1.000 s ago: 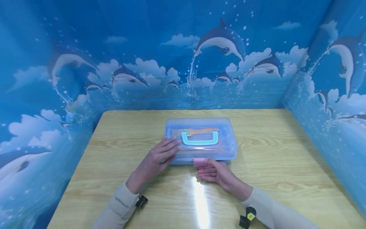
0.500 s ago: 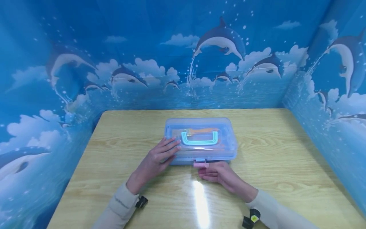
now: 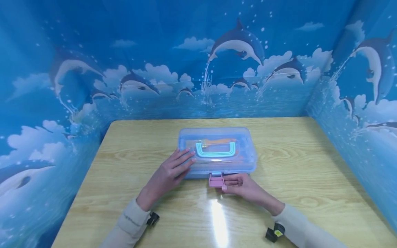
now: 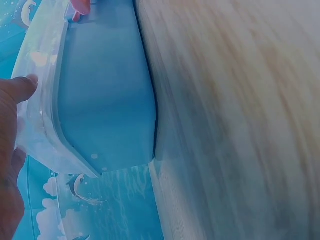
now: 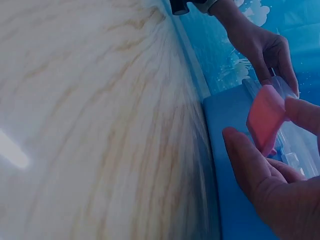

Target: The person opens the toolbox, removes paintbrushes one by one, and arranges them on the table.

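Observation:
A lidded plastic toolbox (image 3: 245, 155) with a clear lid and blue base stands on the table, its turquoise handle (image 3: 216, 154) folded flat. Through the lid an orange object (image 3: 217, 141) shows. My left hand (image 3: 170, 168) rests on the lid's left front corner, fingers extended; in the left wrist view its thumb (image 4: 22, 89) lies against the clear lid. At the front, the pink latch (image 3: 216, 181) sticks outward from the box. My right hand (image 3: 243, 186) has its digits about the latch's right end. In the right wrist view, one fingertip (image 5: 302, 112) touches the raised latch (image 5: 266, 117).
The wooden table (image 3: 130, 148) extends around the box. Blue dolphin-print sheeting (image 3: 161, 86) encloses its back and sides. Small black devices sit on the left wrist (image 3: 153, 219) and right wrist (image 3: 275, 232).
The pink latch has swung from upright against the box front to sticking outward. My right hand has shifted slightly rightward and turned, its fingers changing position on the latch. The left hand stays put.

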`<state>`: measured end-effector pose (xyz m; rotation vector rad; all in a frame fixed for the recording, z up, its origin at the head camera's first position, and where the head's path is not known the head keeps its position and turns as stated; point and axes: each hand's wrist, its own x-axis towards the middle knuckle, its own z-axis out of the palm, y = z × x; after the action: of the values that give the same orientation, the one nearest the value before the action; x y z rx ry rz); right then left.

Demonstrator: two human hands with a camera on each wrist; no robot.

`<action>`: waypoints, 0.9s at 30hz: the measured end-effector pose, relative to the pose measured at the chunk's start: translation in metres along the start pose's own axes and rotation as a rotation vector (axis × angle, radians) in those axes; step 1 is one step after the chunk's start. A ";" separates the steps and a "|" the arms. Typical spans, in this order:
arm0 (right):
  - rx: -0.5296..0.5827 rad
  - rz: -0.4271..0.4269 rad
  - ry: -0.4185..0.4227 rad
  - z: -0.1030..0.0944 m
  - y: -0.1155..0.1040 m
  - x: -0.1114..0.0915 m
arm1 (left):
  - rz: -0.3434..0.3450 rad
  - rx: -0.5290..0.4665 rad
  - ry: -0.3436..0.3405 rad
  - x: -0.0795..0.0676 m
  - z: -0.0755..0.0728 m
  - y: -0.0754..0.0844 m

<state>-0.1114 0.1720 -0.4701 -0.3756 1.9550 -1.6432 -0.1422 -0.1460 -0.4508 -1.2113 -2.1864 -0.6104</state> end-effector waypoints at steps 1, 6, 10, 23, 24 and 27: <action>-0.050 -0.002 0.016 0.000 0.000 0.000 | 0.001 0.013 -0.006 0.000 0.000 0.000; -0.242 -0.055 0.051 0.001 0.003 0.001 | 0.005 0.070 -0.039 -0.001 -0.002 0.001; -0.275 -0.101 0.046 0.001 0.006 0.002 | 0.016 0.091 -0.051 -0.002 -0.002 0.001; -0.419 -0.225 0.033 0.004 0.004 -0.002 | 0.014 0.063 -0.033 -0.003 -0.001 0.000; -0.448 -0.236 0.035 0.003 0.003 -0.003 | 0.014 0.062 -0.031 -0.003 0.000 0.000; -0.585 -0.277 0.052 0.002 -0.004 -0.008 | 0.017 0.056 -0.018 -0.003 0.000 -0.001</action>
<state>-0.1042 0.1744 -0.4646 -0.8629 2.4948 -1.2027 -0.1413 -0.1482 -0.4531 -1.2090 -2.1908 -0.5295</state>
